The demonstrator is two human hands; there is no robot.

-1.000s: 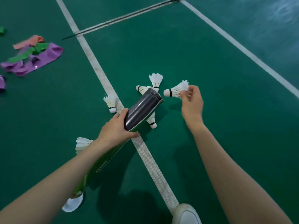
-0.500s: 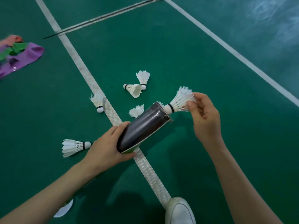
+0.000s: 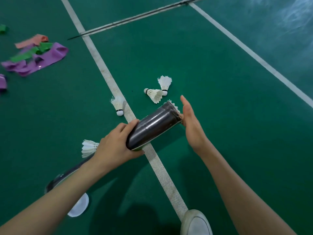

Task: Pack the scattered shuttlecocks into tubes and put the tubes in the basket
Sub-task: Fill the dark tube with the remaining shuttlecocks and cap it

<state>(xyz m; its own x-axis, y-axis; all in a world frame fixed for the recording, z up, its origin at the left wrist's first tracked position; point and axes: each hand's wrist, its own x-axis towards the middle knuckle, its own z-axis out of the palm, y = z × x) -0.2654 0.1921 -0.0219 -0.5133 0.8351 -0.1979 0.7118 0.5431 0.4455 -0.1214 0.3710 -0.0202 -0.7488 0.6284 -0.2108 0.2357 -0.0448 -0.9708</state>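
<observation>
Left hand (image 3: pixel 115 147) out ahead on a bare forearm, fingers and thumb curled tight round the near end of the tube (image 3: pixel 154 126). Tube held clear of the floor (image 3: pixel 220 85), slanting up and away to the right: a dark, glossy cylinder with a thin pale-green edge at its base. Right hand (image 3: pixel 192 128) edge-up against the far mouth, fingers straight and close together, gripping nothing, palm flat against the white feather tips of a shuttlecock (image 3: pixel 174 106) just poking out of the opening.

Just past the tube, a second shuttlecock (image 3: pixel 165 83) with its frayed skirt pointing away, touching a third shuttlecock (image 3: pixel 154 95) on its side. A fourth shuttlecock (image 3: pixel 117 106) at the edge of the textured white line (image 3: pixel 105 72), round cork nearest. A fifth shuttlecock (image 3: pixel 89 147) beside the left wrist, partly hidden. Under the left forearm, a second tube (image 3: pixel 67 174) flat on the floor, blurred, with a round white lid (image 3: pixel 78 206) near it. Far left, crumpled purple, green and pink bands (image 3: pixel 50 56).
</observation>
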